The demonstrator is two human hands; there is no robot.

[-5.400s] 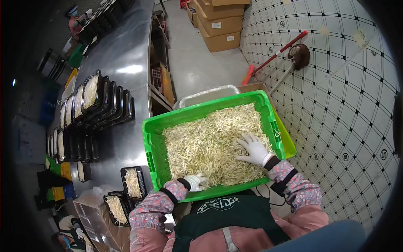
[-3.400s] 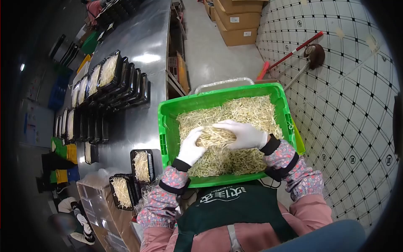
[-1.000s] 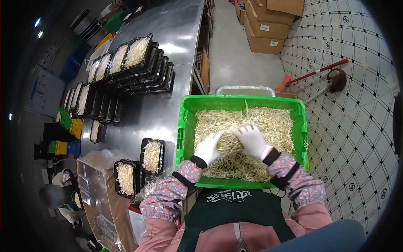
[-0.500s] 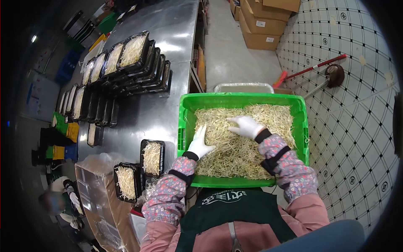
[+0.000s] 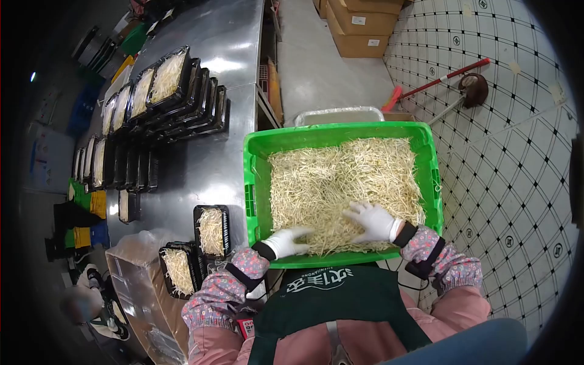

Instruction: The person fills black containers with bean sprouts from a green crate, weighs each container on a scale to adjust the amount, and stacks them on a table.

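Note:
A green crate full of bean sprouts stands right in front of me. My right hand, in a white glove, rests on the sprouts near the crate's close side with its fingers spread. My left hand, gloved too, is at the near left corner over the crate's edge, its fingers stretched out toward the sprouts and slightly blurred. Between the two hands the sprouts look smeared by motion. Left of the crate, two black trays hold sprouts: one tray beside it and another tray farther left.
Stacked black trays of sprouts stand on the steel table. A plastic-covered carton is at the lower left, near another person. Cardboard boxes and a red-handled tool lie beyond the crate.
Both hands have moved toward me, from the middle of the crate to its near side. The sprouts' surface is stirred, and the whole view has shifted a little.

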